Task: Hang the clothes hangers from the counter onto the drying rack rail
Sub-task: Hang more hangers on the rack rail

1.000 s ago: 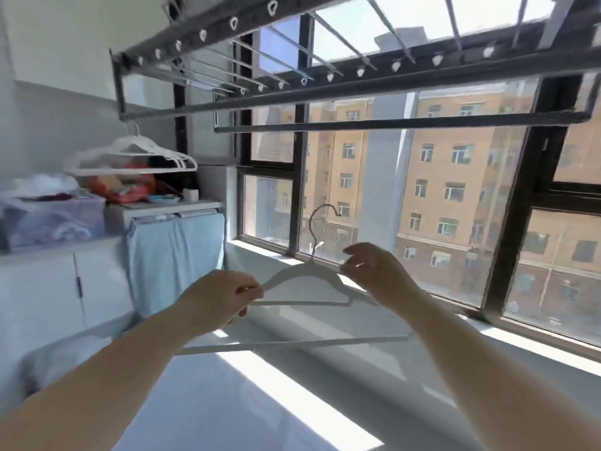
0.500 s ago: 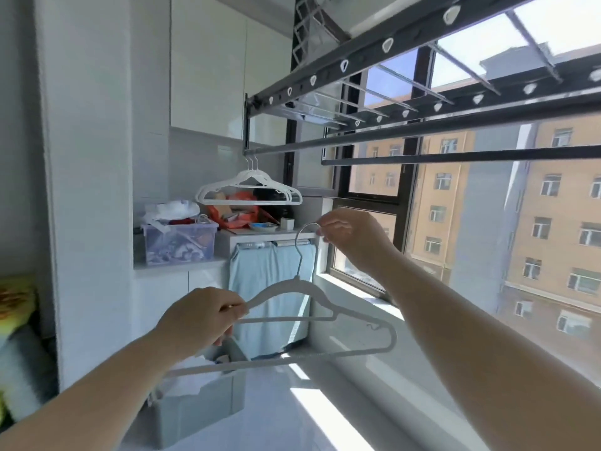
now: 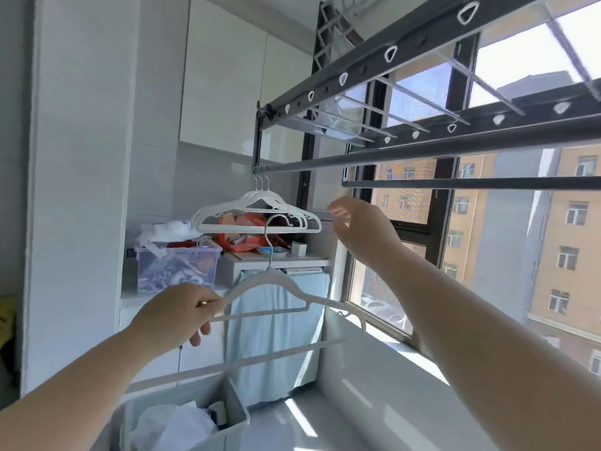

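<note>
White hanger [image 3: 273,277] is out in front of the person, below the drying rack rail [image 3: 390,159] and above an open grey bin [image 3: 239,406]. Its left shoulder tip is buried in the left hand [image 3: 175,312], which is curled tight round it, and the far left of the bottom bar slips behind that forearm. The wire hook is tough to pick out against the clutter on the counter [image 3: 312,260] behind.

Half a second back the right hand [image 3: 361,229] was pinching the hook. Now it's let go: fingers loose and spread, holding nothing, just beside the bunch of hung hangers [image 3: 257,213] on the rail.

Hook points up, long axis runs left to right, with the right end tilted a bit higher.
</note>
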Demonstrator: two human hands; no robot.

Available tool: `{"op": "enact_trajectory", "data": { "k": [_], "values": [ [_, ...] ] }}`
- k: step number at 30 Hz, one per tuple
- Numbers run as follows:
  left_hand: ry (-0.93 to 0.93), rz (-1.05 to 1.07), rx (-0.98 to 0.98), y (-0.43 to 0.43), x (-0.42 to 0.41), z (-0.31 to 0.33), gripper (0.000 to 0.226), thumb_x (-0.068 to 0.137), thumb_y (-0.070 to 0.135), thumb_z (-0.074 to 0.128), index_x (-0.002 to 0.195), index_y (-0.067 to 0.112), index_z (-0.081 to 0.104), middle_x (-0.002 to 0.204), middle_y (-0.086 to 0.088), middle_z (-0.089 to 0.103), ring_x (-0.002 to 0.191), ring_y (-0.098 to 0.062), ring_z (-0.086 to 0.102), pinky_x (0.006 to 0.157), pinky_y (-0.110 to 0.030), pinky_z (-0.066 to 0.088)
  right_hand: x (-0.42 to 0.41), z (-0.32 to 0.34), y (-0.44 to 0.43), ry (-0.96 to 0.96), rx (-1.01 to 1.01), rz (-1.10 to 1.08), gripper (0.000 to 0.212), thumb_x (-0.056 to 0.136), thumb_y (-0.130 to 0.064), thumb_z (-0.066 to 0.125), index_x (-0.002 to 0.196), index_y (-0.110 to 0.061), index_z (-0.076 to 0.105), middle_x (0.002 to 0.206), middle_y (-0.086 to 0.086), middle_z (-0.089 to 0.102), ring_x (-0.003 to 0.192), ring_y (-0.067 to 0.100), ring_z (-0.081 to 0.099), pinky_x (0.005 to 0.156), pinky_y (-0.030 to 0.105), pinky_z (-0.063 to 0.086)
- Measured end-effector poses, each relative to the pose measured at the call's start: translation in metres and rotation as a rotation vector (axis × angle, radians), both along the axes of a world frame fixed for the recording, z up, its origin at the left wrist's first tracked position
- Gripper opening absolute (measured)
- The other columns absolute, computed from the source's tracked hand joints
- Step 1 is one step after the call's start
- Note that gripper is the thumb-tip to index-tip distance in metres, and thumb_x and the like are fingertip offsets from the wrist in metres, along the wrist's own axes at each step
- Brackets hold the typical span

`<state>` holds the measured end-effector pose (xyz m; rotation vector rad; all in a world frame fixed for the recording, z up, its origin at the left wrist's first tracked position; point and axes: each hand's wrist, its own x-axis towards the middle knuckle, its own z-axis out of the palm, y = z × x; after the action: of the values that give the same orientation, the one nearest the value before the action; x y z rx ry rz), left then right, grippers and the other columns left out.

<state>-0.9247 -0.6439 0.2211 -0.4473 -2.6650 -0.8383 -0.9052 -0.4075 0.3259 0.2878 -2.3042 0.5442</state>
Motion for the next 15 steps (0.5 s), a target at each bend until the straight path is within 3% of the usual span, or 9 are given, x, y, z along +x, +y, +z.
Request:
{"op": "enact_trajectory", "data": {
  "k": [6, 10, 13, 15],
  "values": [
    [0.064, -0.021, 0.100, -0.016, -0.094, 0.022, 0.026, 0.093, 0.020, 0.047, 0.068, 0.025, 0.055, 0.054, 0.004, 0.060, 0.032, 0.001, 0.051, 0.034, -0.008, 0.034, -0.067, 0.013, -0.009, 0.120, 0.257, -0.239, 0.037, 0.090, -0.001, 0.038, 0.121, -0.013, 0.054, 0.125, 0.007, 0.056, 0.119, 0.023, 0.044, 0.095, 0.030, 0.035],
    [0.073, -0.053, 0.232, -0.028, -0.172, 0.039, 0.027, 0.092, 0.018, 0.047, 0.073, 0.007, 0.062, 0.038, 0.005, 0.056, 0.028, -0.003, 0.050, 0.035, -0.012, 0.037, -0.117, 0.030, -0.025, 0.202, 0.499, -0.383, 0.039, 0.090, -0.001, 0.038, 0.125, -0.013, 0.049, 0.130, 0.004, 0.050, 0.126, 0.021, 0.035, 0.108, 0.032, 0.020],
    [0.098, -0.045, 0.211, -0.038, -0.229, 0.056, 0.031, 0.091, 0.016, 0.046, 0.063, 0.015, 0.059, 0.044, 0.004, 0.059, 0.031, -0.005, 0.052, 0.048, -0.021, 0.045, -0.158, 0.049, -0.037, 0.259, 0.654, -0.548, 0.040, 0.091, -0.005, 0.037, 0.130, -0.013, 0.043, 0.137, 0.006, 0.042, 0.132, 0.024, 0.029, 0.113, 0.036, 0.011],
    [0.109, -0.054, 0.232, -0.043, -0.264, 0.069, 0.033, 0.090, 0.014, 0.046, 0.059, 0.020, 0.055, 0.049, 0.001, 0.060, 0.028, -0.003, 0.050, 0.043, -0.017, 0.043, -0.181, 0.062, -0.044, 0.264, 0.623, -0.639, 0.042, 0.091, -0.006, 0.039, 0.132, -0.013, 0.040, 0.141, 0.006, 0.038, 0.135, 0.024, 0.025, 0.115, 0.039, 0.008]
  ]
}}
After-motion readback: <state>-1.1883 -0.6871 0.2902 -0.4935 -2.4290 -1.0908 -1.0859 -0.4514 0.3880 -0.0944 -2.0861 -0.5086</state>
